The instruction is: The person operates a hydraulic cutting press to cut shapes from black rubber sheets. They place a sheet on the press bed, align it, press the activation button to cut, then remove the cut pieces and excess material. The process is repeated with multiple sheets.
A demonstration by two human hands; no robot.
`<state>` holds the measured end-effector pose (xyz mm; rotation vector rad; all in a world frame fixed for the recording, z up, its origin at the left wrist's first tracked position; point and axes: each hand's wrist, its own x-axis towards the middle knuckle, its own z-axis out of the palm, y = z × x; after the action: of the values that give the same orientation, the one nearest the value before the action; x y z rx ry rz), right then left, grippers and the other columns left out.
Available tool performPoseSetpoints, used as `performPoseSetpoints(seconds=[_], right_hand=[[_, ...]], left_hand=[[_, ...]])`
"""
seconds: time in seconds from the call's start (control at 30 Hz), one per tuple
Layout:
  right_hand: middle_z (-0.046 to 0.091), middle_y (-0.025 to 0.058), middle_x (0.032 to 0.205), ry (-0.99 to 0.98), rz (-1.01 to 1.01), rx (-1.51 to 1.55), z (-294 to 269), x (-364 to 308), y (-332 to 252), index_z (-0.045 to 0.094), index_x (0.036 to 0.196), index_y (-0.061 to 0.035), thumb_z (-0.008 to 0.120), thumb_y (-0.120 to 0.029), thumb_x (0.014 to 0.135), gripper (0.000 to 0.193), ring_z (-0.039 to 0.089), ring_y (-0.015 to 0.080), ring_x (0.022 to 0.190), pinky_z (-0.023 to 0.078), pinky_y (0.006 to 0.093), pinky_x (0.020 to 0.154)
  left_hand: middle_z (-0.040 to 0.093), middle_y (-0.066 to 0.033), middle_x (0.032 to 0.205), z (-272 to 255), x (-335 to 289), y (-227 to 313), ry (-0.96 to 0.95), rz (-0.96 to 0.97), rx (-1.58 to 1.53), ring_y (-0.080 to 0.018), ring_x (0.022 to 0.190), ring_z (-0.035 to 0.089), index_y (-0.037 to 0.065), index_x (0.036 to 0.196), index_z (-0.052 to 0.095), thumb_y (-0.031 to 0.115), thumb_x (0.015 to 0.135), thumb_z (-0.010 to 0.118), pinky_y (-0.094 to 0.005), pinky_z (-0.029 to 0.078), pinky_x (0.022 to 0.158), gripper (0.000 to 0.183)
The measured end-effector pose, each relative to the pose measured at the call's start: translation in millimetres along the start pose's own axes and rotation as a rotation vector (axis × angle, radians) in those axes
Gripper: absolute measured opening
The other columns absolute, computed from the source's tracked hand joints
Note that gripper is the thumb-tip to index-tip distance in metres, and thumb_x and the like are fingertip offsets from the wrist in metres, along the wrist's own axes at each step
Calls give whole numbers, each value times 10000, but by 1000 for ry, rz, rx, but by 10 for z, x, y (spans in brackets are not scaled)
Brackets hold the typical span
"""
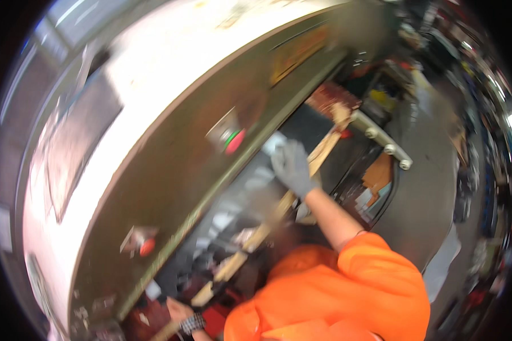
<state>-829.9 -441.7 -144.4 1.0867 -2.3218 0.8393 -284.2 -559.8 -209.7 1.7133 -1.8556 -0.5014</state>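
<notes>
My right hand (291, 167), in a grey glove, reaches forward over the dark machine bed (216, 213). Its fingers look closed at a small pale piece (273, 143), too blurred to name. At the lower left is my left hand (180, 311), bare, with a dark patterned band (193, 324) at its wrist. Motion smears its fingers; a small white piece (153, 290) lies near them. Between the hands a light wooden strip (231, 266) runs along the bed's near side. Pale scraps or reflections lie on the bed beyond it.
A large machine's green-brown panel (170, 153) slants along the left, carrying a red button (147, 246) and a pink-red button with a green ring (234, 141). To the right, a pale bar with round knobs (388, 149) juts out beside brown cardboard (378, 172). Grey floor (424, 187) lies beyond.
</notes>
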Motion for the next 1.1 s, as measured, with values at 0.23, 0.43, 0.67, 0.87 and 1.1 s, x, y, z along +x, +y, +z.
performPoseSetpoints(seconds=[0.23, 0.43, 0.67, 0.87, 1.1], right_hand=[[701, 187, 939, -388, 580, 275, -139, -489, 306, 656, 974, -80, 538, -444, 937, 384, 670, 374, 918, 512, 467, 807], [700, 167, 822, -379, 469, 260, -723, -838, 425, 650, 911, -103, 503, -392, 965, 328, 676, 369, 816, 498, 500, 730], [541, 216, 1253, -468, -11, 334, -685, -749, -397, 452, 1417, -66, 648, -511, 831, 761, 405, 420, 1291, 406, 496, 1040], [557, 234, 1167, -499, -327, 374, -411, -1329, -1054, 512, 1297, -29, 791, -480, 654, 833, 490, 405, 1158, 411, 520, 1011], [582, 232, 1211, -728, 665, 1183, -796, -1044, -633, 530, 1285, -6, 841, -325, 643, 781, 537, 373, 1169, 425, 452, 1016]], left_hand=[[698, -207, 1025, 12, -208, 307, 6, -58, 265, -364, 859, 671, -19, 1099, 667, 430, 1016, 468, -452, 520, 737, 498], [702, -216, 998, 209, -284, 439, -23, 45, 268, -379, 840, 670, -26, 1097, 664, 429, 1014, 466, -456, 524, 710, 503], [707, -227, 968, -168, -869, 22, -75, 35, 304, -397, 817, 669, -35, 1095, 661, 428, 1012, 464, -459, 528, 678, 510], [667, -296, 932, -459, -1655, -105, -60, -99, -11, -450, 846, 631, -94, 1074, 615, 348, 1011, 511, -460, 500, 744, 459], [684, -267, 899, -507, -1938, -69, -16, -157, 126, -429, 802, 651, -72, 1093, 617, 323, 1011, 514, -447, 497, 683, 416]])
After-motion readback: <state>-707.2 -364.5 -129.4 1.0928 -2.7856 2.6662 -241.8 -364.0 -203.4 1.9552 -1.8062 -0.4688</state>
